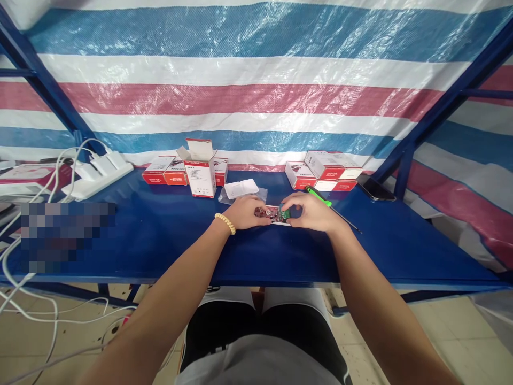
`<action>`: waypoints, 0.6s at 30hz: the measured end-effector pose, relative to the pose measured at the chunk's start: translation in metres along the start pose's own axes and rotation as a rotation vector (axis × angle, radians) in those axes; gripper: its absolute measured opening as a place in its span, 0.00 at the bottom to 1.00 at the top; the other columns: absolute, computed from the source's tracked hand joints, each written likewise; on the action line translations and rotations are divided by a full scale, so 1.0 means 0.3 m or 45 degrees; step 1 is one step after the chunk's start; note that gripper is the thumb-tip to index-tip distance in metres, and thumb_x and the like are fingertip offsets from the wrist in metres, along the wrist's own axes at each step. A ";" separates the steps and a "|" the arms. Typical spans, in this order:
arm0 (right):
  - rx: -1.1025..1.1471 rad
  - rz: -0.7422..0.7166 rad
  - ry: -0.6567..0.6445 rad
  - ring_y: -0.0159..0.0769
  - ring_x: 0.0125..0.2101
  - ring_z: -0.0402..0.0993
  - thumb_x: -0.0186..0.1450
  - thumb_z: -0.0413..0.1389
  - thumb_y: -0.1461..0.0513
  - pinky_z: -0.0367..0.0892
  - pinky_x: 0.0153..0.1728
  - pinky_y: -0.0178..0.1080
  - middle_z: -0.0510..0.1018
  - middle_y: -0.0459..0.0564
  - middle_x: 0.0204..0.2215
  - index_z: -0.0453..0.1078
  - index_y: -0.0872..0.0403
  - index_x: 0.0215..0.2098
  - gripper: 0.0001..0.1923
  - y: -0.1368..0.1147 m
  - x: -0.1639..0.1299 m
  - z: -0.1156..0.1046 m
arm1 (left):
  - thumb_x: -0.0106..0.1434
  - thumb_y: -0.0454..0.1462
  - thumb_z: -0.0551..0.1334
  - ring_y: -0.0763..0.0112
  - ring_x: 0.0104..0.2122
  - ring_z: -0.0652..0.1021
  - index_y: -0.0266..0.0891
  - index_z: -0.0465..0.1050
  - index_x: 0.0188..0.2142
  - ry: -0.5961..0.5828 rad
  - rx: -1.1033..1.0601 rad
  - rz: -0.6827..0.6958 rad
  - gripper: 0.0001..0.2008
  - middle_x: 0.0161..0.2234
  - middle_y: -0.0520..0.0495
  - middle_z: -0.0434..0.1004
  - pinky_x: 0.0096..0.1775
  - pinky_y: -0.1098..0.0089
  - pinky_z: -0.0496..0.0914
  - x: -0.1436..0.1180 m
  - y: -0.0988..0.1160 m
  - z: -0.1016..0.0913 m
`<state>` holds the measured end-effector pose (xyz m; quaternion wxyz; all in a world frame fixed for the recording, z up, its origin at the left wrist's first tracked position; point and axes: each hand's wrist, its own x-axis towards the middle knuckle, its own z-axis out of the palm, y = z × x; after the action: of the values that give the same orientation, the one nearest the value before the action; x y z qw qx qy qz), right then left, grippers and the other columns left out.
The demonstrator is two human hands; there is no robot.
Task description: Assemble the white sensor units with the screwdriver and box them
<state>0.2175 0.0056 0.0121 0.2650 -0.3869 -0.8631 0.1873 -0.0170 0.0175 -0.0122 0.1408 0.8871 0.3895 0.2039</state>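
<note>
Board [274, 214] with tiny parts sits between both hands, its long side running from nine to three o'clock. The left hand [244, 212] pinches the nine o'clock end; the right hand [310, 212] pinches the three o'clock end, by a green piece [284, 214]. Both hands are curled nearly closed, and neither is nearer. At ten o'clock, an open box [202, 177] says "DETECTOR"; its smaller words are too blurry to read.

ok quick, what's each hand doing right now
Left hand: closed, holding the circuit board by its left end.
Right hand: closed on the board's green part.
</note>
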 end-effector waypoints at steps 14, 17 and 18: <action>0.116 0.131 0.040 0.42 0.39 0.78 0.48 0.64 0.62 0.70 0.39 0.40 0.82 0.51 0.37 0.78 0.53 0.31 0.10 0.031 0.003 0.024 | 0.57 0.51 0.65 0.63 0.38 0.76 0.40 0.79 0.38 0.009 -0.027 -0.018 0.19 0.38 0.43 0.76 0.43 0.64 0.69 -0.001 -0.012 0.004; 0.064 0.119 0.021 0.41 0.38 0.77 0.48 0.64 0.62 0.69 0.40 0.40 0.80 0.51 0.39 0.76 0.53 0.26 0.06 0.037 0.005 0.025 | 0.57 0.51 0.65 0.62 0.39 0.76 0.40 0.79 0.38 0.007 -0.020 -0.016 0.19 0.38 0.43 0.76 0.43 0.63 0.69 0.000 -0.012 0.005; 0.047 0.115 0.011 0.39 0.37 0.77 0.49 0.64 0.61 0.68 0.40 0.40 0.80 0.51 0.39 0.76 0.54 0.25 0.05 0.037 0.006 0.024 | 0.57 0.51 0.65 0.62 0.39 0.76 0.39 0.79 0.38 0.005 -0.022 -0.012 0.19 0.38 0.43 0.76 0.43 0.63 0.69 0.000 -0.012 0.005</action>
<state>0.2185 0.0132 0.0011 0.2672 -0.4213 -0.8400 0.2133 -0.0186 0.0196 -0.0149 0.1485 0.8835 0.3924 0.2083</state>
